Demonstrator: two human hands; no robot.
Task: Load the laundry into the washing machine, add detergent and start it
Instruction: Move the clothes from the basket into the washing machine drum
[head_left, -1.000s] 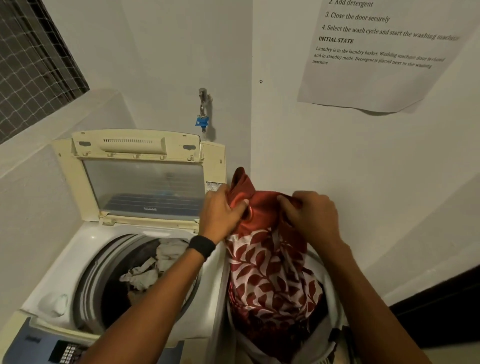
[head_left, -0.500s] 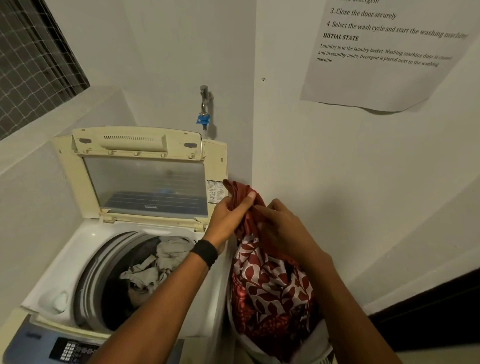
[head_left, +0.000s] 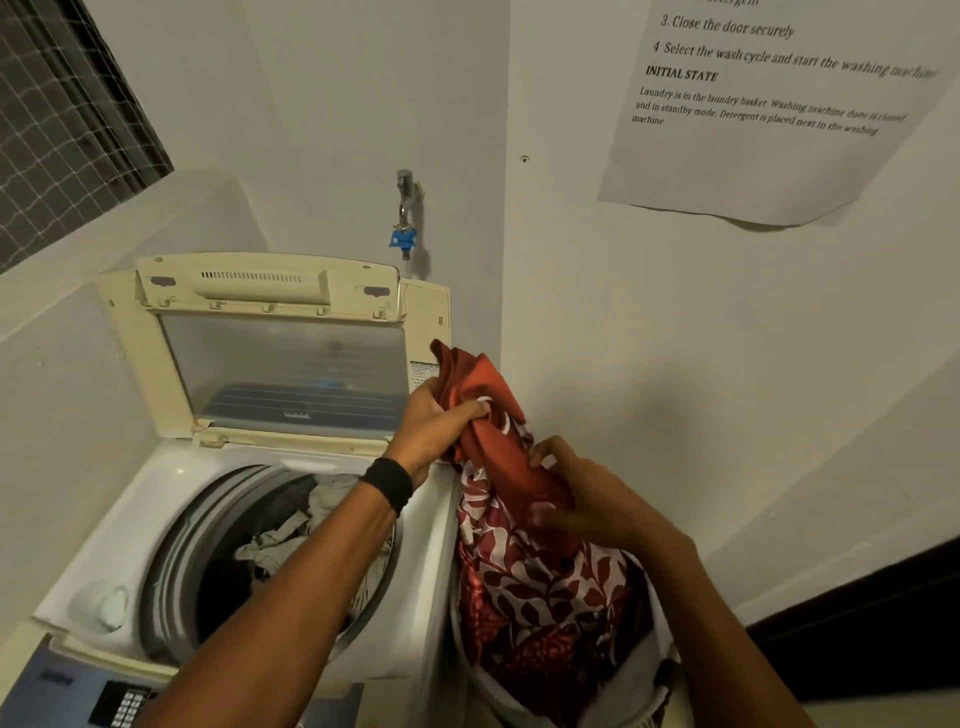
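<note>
Your left hand (head_left: 436, 426) is squeezed tight on the top of the red cloth (head_left: 530, 571), near the middle of your view. Your right hand (head_left: 587, 499) is just below it, toward 4 o'clock, with its fingers curled and pinching the same cloth lower down. The two hands are close but not touching.

The cloth is plain red on top and has red leaves on white lower down. It hangs down into the white basket (head_left: 639, 691) at 5 o'clock. The basket stands just beside the washing machine (head_left: 156, 499), on its right.

The machine fills the 8 o'clock part of your view. Its lid (head_left: 280, 364) stands up, open, at 10 o'clock. Pale clothes (head_left: 280, 545) lie in the tub. Your left arm reaches over the tub's right edge. The buttons (head_left: 119, 706) are at 7 o'clock. A tap (head_left: 405, 218) with a blue part is on the wall at 12 o'clock.
</note>
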